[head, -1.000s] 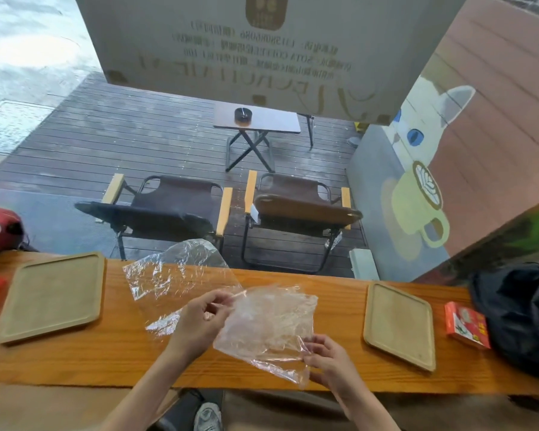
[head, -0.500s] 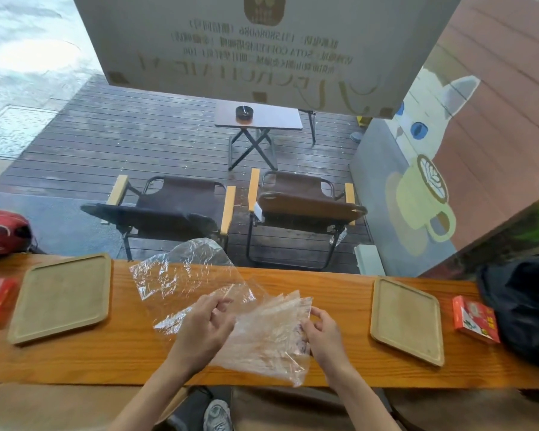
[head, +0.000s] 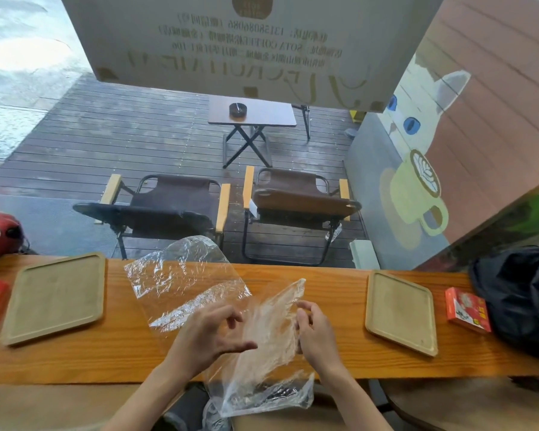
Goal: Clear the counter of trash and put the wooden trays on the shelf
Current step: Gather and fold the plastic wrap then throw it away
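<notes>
Crinkled clear plastic wrap [head: 255,346] sits at lower centre of the frame, bunched between both hands over the near edge of the wooden counter [head: 333,353]. Left hand [head: 209,334] has loosely curled fingers touching the film; right hand [head: 315,331] pinches its edge (fingertips bent inward). Two flat rectangular wooden trays lie at left [head: 53,297] and right [head: 400,312].
</notes>
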